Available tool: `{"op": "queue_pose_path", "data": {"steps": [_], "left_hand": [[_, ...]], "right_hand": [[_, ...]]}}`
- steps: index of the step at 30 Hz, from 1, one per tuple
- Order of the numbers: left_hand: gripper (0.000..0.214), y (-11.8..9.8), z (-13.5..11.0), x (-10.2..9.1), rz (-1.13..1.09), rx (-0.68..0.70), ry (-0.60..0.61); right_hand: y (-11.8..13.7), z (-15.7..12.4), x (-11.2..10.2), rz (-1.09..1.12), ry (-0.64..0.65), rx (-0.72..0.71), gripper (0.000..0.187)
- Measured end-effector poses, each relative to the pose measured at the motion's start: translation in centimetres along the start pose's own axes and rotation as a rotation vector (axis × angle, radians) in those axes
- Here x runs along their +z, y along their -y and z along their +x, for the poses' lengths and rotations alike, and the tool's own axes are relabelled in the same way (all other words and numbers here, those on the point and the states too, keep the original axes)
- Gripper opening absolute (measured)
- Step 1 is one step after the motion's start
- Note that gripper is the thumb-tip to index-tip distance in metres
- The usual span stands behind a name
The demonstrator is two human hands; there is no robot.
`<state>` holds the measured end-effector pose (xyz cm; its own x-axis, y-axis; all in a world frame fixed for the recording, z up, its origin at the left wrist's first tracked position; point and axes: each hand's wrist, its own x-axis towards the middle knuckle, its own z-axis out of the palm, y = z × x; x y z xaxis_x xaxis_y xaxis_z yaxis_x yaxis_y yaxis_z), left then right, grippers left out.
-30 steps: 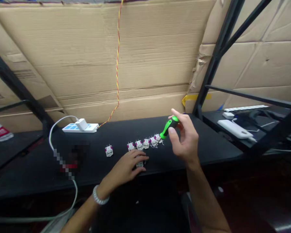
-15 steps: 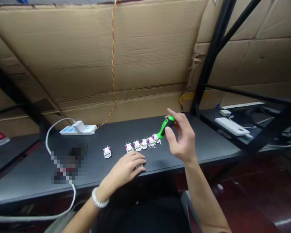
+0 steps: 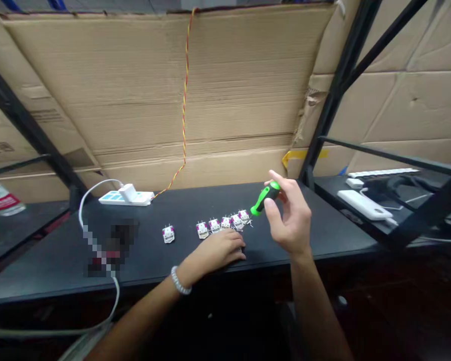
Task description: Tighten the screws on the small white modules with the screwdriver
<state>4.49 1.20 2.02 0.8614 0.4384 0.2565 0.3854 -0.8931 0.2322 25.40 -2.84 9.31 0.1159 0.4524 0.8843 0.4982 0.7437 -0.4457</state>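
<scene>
My right hand (image 3: 291, 215) is closed round the black-and-green handle of a screwdriver (image 3: 265, 197), which slants down to the left. Its tip is hard to make out near the right end of a row of small white parts with purple sides and metal pins (image 3: 214, 225). My left hand (image 3: 223, 249) rests low in front of that row, fingers curled and pressed together. A bit of something pale shows between its fingers, mostly hidden. Apart from the row, at the left, lies one similar white-and-purple part (image 3: 168, 234).
A white power strip (image 3: 141, 199) with a plugged-in adapter sits at the back left of the dark table (image 3: 195, 198), its cable looping forward. Cardboard (image 3: 240, 100) walls the back. Black metal posts (image 3: 328, 115) flank the table. A blurred-out patch (image 3: 113, 250) lies at left.
My left hand has slid right along the front of the row. The screwdriver in my right hand has shifted slightly right, off the row's end. The camera view has tilted up.
</scene>
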Motion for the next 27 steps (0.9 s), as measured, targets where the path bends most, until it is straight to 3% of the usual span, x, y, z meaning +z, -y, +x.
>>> {"op": "queue_pose_path", "data": {"steps": [4,10,17,22,25,27], "left_hand": [[0.019,0.4,1.2,0.2,0.027,-0.003,0.001],[0.021,1.0,1.2,0.5,0.045,0.021,-0.018],[0.037,0.8,0.5,0.0,0.070,0.006,-0.067],[0.031,1.9,-2.6,-3.0,0.105,-0.114,-0.188],[0.029,4.2,-6.2,-5.3,0.142,-0.267,-0.299],[0.030,6.1,-9.0,-6.4,0.170,-0.348,-0.303]], "right_hand": [[-0.2,0.0,-0.2,-0.004,-0.008,-0.003,0.056],[-0.2,0.1,-0.4,-0.012,-0.011,-0.011,0.055],[-0.4,0.2,-1.0,-0.018,-0.051,-0.002,0.054],[-0.6,0.3,-1.5,-0.018,-0.084,0.011,0.053],[-0.8,0.3,-1.6,-0.018,-0.122,0.009,0.054],[-0.9,0.3,-1.5,-0.023,-0.142,0.009,0.055]]}}
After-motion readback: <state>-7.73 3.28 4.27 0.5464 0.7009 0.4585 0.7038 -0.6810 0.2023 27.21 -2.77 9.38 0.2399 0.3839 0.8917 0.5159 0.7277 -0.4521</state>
